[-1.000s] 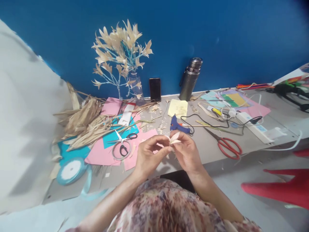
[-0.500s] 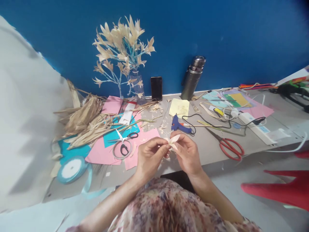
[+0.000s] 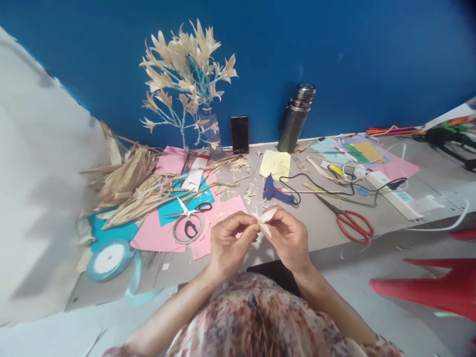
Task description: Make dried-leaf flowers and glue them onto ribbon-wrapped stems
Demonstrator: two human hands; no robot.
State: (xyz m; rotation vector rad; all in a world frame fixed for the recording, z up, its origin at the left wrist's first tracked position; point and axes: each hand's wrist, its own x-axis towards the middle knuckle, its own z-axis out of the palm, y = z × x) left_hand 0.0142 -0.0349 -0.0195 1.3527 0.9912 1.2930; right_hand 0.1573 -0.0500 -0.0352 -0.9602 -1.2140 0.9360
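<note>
Between my two hands, over the front edge of the table, is a small cream husk flower (image 3: 267, 216) with pointed petals. My left hand (image 3: 233, 240) pinches its base between thumb and fingers. On the other side, my right hand (image 3: 289, 237) has its thumb and fingertips closed on the petals. Just beyond my hands lies a blue glue gun (image 3: 275, 192) with a black cord. To the left, scissors (image 3: 189, 213) with black handles rest across a tape roll (image 3: 175, 233); to the right are large red-handled scissors (image 3: 353, 225).
Dried husks (image 3: 128, 183) are heaped at the left, near a blue ribbon spool (image 3: 108, 260). Finished husk flowers (image 3: 186, 59) stand against the wall beside a phone (image 3: 240, 135) and a flask (image 3: 296, 119). A power strip (image 3: 394, 196) lies right, and a red chair (image 3: 427, 287) stands below.
The petals have spread a little wider between my fingertips. My hands stay together in nearly the same place, and the view has shifted slightly.
</note>
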